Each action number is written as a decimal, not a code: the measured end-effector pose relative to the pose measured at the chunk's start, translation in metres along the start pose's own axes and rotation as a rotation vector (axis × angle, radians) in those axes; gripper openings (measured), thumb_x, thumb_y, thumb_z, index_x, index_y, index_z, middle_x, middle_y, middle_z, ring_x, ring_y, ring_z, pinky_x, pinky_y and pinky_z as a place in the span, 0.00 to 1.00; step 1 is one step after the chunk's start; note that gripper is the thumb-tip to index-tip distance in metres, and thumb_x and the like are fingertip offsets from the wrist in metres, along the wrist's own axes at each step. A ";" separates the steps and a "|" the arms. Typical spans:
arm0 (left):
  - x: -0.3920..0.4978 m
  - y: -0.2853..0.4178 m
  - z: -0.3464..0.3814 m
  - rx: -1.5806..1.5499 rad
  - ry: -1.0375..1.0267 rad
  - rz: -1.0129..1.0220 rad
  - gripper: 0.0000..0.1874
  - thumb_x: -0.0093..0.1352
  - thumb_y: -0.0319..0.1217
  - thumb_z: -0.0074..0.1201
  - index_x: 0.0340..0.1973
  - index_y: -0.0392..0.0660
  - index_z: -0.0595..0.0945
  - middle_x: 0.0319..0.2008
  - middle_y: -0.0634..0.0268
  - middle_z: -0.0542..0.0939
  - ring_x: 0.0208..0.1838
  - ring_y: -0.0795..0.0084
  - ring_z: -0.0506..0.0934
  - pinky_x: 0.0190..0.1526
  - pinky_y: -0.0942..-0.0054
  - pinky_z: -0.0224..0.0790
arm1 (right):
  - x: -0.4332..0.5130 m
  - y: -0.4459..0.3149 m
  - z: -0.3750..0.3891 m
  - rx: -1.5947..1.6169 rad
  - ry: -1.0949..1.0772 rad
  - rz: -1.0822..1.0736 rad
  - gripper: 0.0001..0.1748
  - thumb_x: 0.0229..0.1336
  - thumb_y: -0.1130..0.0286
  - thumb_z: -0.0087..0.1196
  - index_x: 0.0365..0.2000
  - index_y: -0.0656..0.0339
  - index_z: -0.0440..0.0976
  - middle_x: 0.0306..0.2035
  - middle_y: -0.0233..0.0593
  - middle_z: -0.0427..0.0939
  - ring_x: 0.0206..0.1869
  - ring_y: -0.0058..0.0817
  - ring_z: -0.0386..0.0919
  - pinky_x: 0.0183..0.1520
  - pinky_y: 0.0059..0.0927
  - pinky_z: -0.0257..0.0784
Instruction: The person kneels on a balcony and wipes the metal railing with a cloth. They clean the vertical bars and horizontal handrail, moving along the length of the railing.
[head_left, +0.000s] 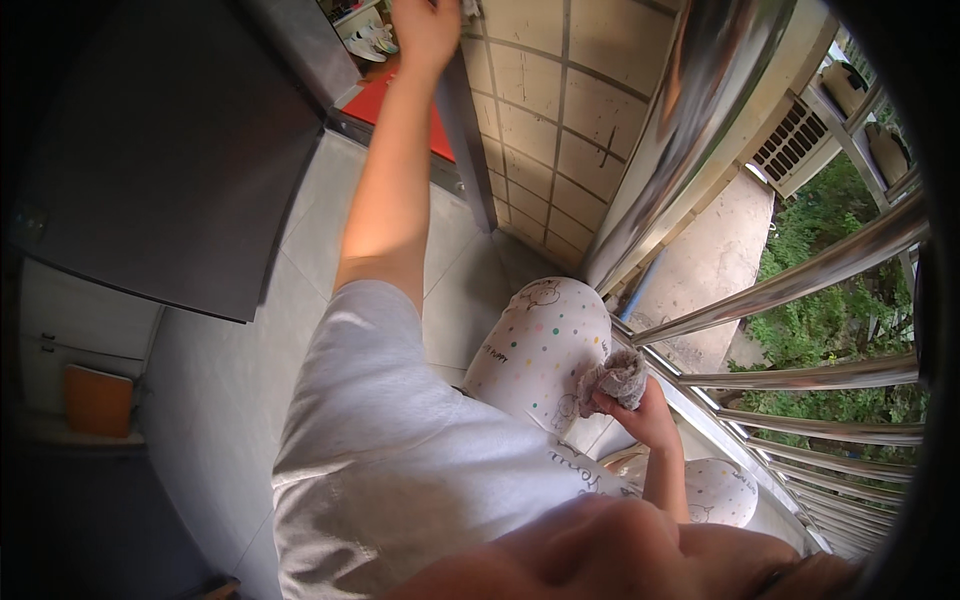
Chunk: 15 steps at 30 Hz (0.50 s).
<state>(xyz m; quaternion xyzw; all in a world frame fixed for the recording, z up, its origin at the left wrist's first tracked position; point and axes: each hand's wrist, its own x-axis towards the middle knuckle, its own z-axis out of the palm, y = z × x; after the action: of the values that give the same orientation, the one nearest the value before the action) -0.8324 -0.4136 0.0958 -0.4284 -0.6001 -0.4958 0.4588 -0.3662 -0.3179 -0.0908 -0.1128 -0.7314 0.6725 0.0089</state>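
My right hand (651, 416) grips a bunched grey cloth (624, 377), held above my bent knee in dotted white trousers (544, 337) and close to the metal railing. My left arm reaches up to the picture's top edge, where my left hand (426, 34) is partly cut off beside a tiled wall (559, 97). A small greyish-white scrap (470, 9) shows at that hand's edge; whether the fingers hold it is hidden.
Polished metal bars (817, 375) run along the right, with green plants (817, 277) and a concrete ledge (697, 262) beyond. A dark panel (172, 165) stands at left above the grey tiled floor (217, 397). White shoes (369, 41) sit on a shelf past a red mat (375, 97).
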 end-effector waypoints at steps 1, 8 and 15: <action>-0.013 -0.005 0.002 0.152 -0.038 0.062 0.32 0.64 0.18 0.46 0.66 0.38 0.64 0.66 0.48 0.66 0.69 0.54 0.63 0.70 0.65 0.49 | 0.000 -0.001 0.000 -0.002 -0.003 0.001 0.10 0.54 0.79 0.62 0.37 0.66 0.75 0.33 0.35 0.79 0.35 0.22 0.77 0.41 0.27 0.74; -0.195 -0.032 0.017 0.156 -0.127 -0.205 0.28 0.59 0.17 0.48 0.57 0.37 0.68 0.55 0.45 0.72 0.61 0.45 0.69 0.63 0.58 0.59 | -0.006 -0.002 0.000 0.041 -0.007 -0.010 0.10 0.54 0.79 0.61 0.38 0.66 0.75 0.34 0.36 0.79 0.34 0.22 0.77 0.40 0.27 0.74; -0.278 -0.021 0.016 0.100 -0.344 -0.727 0.31 0.58 0.12 0.39 0.59 0.41 0.68 0.51 0.47 0.76 0.58 0.48 0.73 0.60 0.61 0.64 | -0.016 -0.001 -0.008 -0.077 0.072 -0.003 0.12 0.53 0.76 0.63 0.39 0.64 0.76 0.34 0.35 0.80 0.36 0.22 0.76 0.41 0.27 0.74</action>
<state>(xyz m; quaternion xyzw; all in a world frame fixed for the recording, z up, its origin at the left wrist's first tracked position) -0.7960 -0.4173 -0.1808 -0.2421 -0.8037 -0.5173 0.1669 -0.3500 -0.3133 -0.0870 -0.1361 -0.7562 0.6392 0.0321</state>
